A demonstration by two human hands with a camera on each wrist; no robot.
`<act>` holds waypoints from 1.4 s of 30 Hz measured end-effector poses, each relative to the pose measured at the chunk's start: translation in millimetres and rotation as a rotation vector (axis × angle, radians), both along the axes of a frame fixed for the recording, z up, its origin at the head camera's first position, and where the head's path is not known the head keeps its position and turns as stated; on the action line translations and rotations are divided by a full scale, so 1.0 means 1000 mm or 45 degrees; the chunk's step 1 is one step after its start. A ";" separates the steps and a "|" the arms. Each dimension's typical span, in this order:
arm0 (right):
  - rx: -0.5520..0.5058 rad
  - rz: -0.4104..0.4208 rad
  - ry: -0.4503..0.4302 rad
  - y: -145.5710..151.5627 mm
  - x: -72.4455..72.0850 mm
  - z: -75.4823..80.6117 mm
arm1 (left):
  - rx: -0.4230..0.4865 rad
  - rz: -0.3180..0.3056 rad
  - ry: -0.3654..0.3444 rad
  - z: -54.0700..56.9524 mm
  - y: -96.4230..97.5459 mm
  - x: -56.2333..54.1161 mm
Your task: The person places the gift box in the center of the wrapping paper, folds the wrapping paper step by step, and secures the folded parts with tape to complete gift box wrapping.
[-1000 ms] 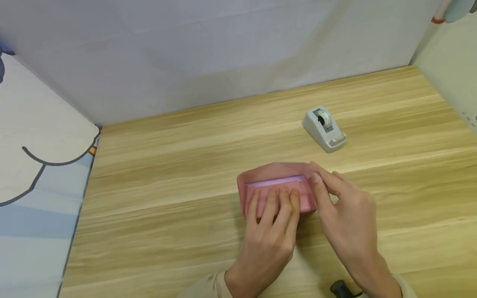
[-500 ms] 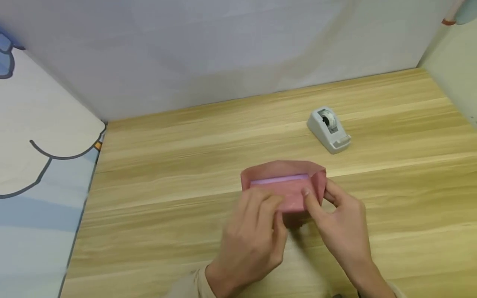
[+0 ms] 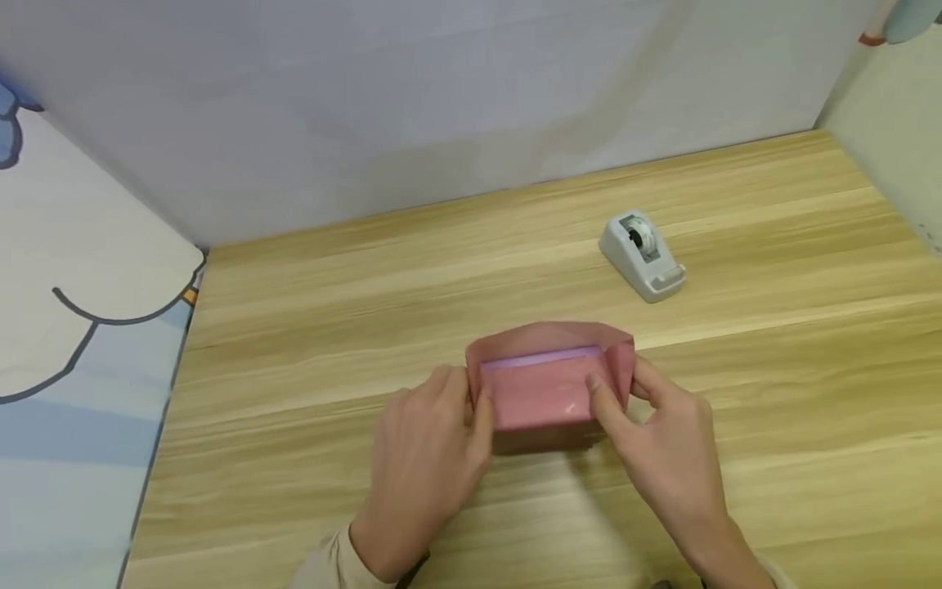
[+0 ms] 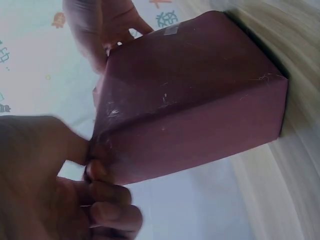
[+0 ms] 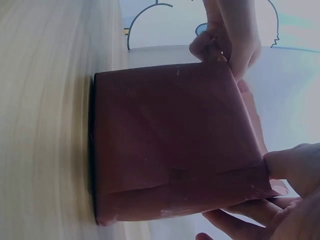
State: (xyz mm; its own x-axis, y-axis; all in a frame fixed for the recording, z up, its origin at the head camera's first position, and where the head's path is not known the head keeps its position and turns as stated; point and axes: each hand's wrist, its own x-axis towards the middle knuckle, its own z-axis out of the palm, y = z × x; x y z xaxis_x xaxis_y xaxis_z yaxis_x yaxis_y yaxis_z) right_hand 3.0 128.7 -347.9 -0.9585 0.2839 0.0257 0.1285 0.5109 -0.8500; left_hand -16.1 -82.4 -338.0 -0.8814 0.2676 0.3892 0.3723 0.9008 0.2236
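A box wrapped in pink paper point(image 3: 540, 397) stands on the table, its top paper partly folded over. A strip of lilac point(image 3: 540, 357) shows along the gap behind the front flap, and the back and side paper stands up around it. My left hand point(image 3: 427, 450) pinches the upper left corner between thumb and fingers. At the upper right corner, my right hand point(image 3: 666, 442) has its thumb on the inner side and fingers outside the paper. A bit of clear tape point(image 4: 171, 30) sticks to the wrapped side in the left wrist view.
A grey tape dispenser point(image 3: 643, 255) stands behind the box to the right on the wooden table point(image 3: 331, 327). A pale wall point(image 3: 412, 106) rises at the table's back edge, and a panel with cartoon drawing point(image 3: 81, 343) lines the left side.
My left hand has lifted off the front flap and moved left to the box's left corner. My right hand has shifted from the raised back corner down to the right side.
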 end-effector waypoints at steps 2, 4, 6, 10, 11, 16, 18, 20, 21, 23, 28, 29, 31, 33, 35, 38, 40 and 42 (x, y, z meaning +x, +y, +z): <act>0.019 0.029 -0.002 0.001 0.000 0.001 | 0.013 -0.010 0.017 0.000 0.001 -0.005; 0.049 0.058 -0.002 0.002 -0.001 0.003 | 0.005 -0.005 0.074 0.000 0.003 -0.009; 0.074 0.084 -0.006 0.003 -0.001 0.004 | -0.011 0.011 0.159 0.001 0.003 -0.013; 0.110 0.094 -0.014 0.004 0.000 0.006 | -0.037 0.036 0.256 0.004 0.002 -0.016; 0.115 0.092 -0.018 0.004 0.000 0.006 | -0.042 0.035 0.256 0.005 0.002 -0.016; 0.088 0.050 0.003 0.001 0.001 0.004 | -0.021 -0.003 0.181 0.006 -0.002 -0.004; 0.072 0.020 0.037 0.000 0.002 0.002 | 0.019 -0.022 0.162 0.003 -0.002 0.002; 0.067 -0.010 0.077 -0.001 0.003 0.000 | 0.062 -0.042 0.148 0.000 -0.002 0.007; 0.066 -0.018 0.096 -0.001 0.003 -0.001 | 0.085 -0.051 0.141 -0.003 -0.002 0.008; 0.058 -0.017 0.119 0.000 0.003 -0.002 | 0.144 -0.062 0.105 -0.006 -0.001 0.008; -0.029 0.102 0.033 0.007 -0.003 0.001 | 0.445 -0.105 -0.066 -0.014 -0.001 -0.001; -0.053 0.129 0.011 0.009 -0.005 0.001 | 0.512 -0.109 -0.106 -0.015 -0.001 -0.003; -0.089 0.153 -0.031 0.011 -0.006 0.002 | 0.630 -0.100 -0.176 -0.017 -0.001 -0.005; -0.091 0.136 -0.031 0.011 -0.006 0.002 | 0.691 -0.083 -0.199 -0.019 0.000 -0.005; -0.087 0.087 0.005 0.008 -0.004 0.001 | 0.694 -0.081 -0.168 -0.022 0.001 -0.003; -0.088 -0.001 0.125 0.001 -0.002 -0.002 | 0.641 -0.104 -0.066 -0.025 0.002 -0.002; -0.100 -0.039 0.224 -0.002 -0.001 -0.005 | 0.591 -0.119 -0.007 -0.026 0.003 -0.001; -0.092 -0.060 0.316 -0.004 -0.001 -0.009 | 0.565 -0.120 0.019 -0.027 0.003 -0.001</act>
State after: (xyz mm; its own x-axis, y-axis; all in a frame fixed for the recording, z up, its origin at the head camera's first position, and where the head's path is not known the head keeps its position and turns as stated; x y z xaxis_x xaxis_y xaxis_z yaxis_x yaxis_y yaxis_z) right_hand 1.7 124.6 -356.4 -0.9111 0.3375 0.2367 -0.0666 0.4462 -0.8925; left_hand -17.0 -79.1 -364.9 -0.8546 0.1509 0.4968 0.4542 0.6808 0.5746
